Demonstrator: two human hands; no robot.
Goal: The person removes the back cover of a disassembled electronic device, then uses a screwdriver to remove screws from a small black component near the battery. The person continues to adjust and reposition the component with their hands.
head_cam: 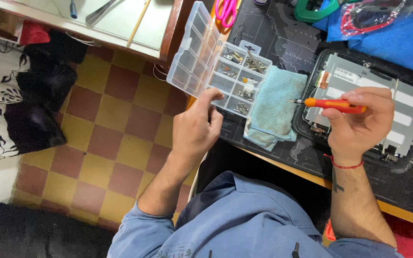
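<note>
My right hand grips an orange-handled screwdriver, tip pointing left over the edge of an opened device with a silver metal back panel in a dark frame. My left hand reaches to the near edge of a clear plastic compartment box holding screws and small parts; its fingertips are pinched at a compartment, and whether they hold a small part I cannot tell. The box's clear lid stands open to the left. A folded light-blue cloth lies between box and device.
A dark desk mat printed with a map covers the desk. Pink-handled scissors lie at the back, next to a blue cloth with red cables. A checkered tile floor and dark bags are at left.
</note>
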